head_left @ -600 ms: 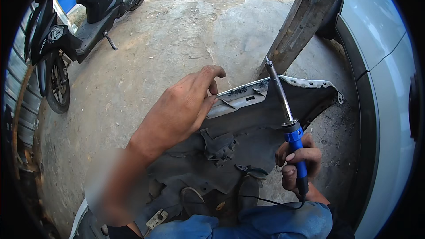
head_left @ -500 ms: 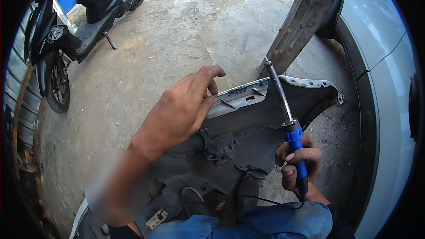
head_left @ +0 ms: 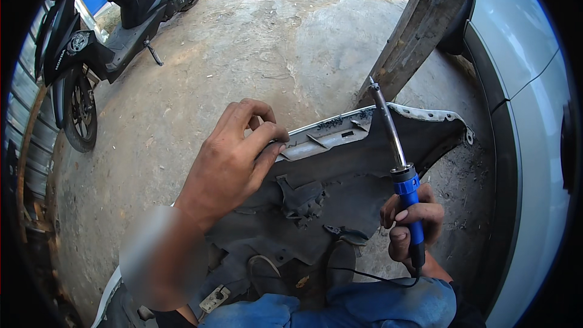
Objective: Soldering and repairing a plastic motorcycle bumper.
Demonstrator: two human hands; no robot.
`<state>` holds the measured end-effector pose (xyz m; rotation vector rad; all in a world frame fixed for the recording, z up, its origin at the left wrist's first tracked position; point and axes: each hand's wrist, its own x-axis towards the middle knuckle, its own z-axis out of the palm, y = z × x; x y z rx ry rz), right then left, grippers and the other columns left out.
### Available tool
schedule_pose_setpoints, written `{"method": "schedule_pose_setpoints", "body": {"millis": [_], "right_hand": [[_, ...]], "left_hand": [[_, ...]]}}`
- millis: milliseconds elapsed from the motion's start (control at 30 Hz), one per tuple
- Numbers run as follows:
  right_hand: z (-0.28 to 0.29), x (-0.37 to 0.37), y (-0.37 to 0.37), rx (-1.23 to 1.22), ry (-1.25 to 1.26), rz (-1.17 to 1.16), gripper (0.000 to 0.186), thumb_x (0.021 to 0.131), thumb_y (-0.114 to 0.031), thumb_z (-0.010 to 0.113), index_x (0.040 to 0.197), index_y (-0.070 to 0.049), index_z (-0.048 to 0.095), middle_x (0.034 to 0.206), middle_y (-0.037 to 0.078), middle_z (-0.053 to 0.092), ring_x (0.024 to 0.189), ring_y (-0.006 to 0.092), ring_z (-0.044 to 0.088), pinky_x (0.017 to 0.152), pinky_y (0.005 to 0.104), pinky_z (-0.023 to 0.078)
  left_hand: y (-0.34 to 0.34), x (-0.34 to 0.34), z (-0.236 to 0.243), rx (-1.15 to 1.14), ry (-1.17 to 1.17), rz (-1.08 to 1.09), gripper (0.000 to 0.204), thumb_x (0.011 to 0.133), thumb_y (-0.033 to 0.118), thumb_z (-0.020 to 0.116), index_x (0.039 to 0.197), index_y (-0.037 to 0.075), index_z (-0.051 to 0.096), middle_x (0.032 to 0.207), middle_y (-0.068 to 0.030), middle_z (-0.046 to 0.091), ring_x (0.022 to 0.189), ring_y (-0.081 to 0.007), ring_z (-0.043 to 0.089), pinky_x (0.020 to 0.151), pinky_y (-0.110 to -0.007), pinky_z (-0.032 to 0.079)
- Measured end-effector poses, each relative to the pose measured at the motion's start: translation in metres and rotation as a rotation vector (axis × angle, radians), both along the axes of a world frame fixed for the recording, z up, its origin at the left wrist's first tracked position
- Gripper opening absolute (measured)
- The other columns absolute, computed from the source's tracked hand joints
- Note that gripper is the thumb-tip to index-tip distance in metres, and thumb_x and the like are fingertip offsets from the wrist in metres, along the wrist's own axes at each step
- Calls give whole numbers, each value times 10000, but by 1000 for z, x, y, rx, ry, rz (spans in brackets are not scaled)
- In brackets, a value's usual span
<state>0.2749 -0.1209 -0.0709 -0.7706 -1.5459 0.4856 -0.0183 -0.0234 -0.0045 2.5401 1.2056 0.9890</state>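
Note:
A large dark plastic car bumper, its pale inner rim pointing away from me, lies across my feet and the ground. My left hand is at the rim's left part, fingers curled and thumb tip close to the index finger against the edge. In my right hand is a soldering iron with a blue handle, its metal tip pointing up and away, apart from the bumper. Dark rough marks run along the rim between the hands. The iron's black cord trails left over my leg.
Pliers and a broken black plastic piece lie on the bumper. A white socket block is by my left knee. A wooden post leans ahead, a pale car stands right, a black scooter left.
My left hand has slid left and slightly toward me along the rim, its fingers curling more. The right hand with the soldering iron has shifted only a little to the right.

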Motion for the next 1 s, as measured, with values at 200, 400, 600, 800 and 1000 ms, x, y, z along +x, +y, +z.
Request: {"method": "schedule_pose_setpoints", "body": {"millis": [200, 400, 600, 800, 1000], "right_hand": [[2, -2, 1, 12, -10, 5, 305, 930, -316, 833, 1047, -96, 658, 853, 80, 628, 724, 166, 629, 603, 287, 494], [1, -4, 1, 8, 6, 4, 290, 936, -305, 824, 1044, -95, 655, 861, 82, 626, 725, 165, 632, 600, 286, 505], [0, -4, 0, 17, -10, -8, 306, 937, -310, 824, 1053, -91, 644, 837, 74, 649, 729, 168, 635, 603, 288, 508], [-2, -2, -1, 5, -23, -21, 321, 935, -321, 825, 1063, -95, 637, 824, 64, 665, 728, 174, 637, 604, 289, 503], [-1, 0, 1, 12, -53, -13, 327, 932, -309, 830, 1077, -95, 631, 832, 55, 672, 734, 177, 633, 612, 294, 503]], "left_hand": [[-5, 8, 7, 6, 126, 23, 164, 859, 55, 801, 1007, 30, 733, 1115, -102, 620, 965, -270, 615, 871, -420, 531], [-5, 8, 11, -52, 149, 26, 152, 891, 85, 787, 1019, 27, 730, 1140, -107, 616, 982, -286, 614, 883, -422, 522], [-3, 12, 15, -194, 112, 20, 172, 906, 115, 789, 1037, 18, 731, 1184, -111, 611, 1066, -310, 619, 934, -443, 511], [-19, 18, 11, -178, 128, 99, 187, 897, 135, 801, 1031, 22, 738, 1205, -96, 615, 1089, -311, 615, 957, -446, 503], [-30, 25, -3, -110, 26, 171, 172, 869, 92, 812, 999, 27, 721, 1157, -101, 639, 1091, -310, 617, 944, -444, 499]]}}
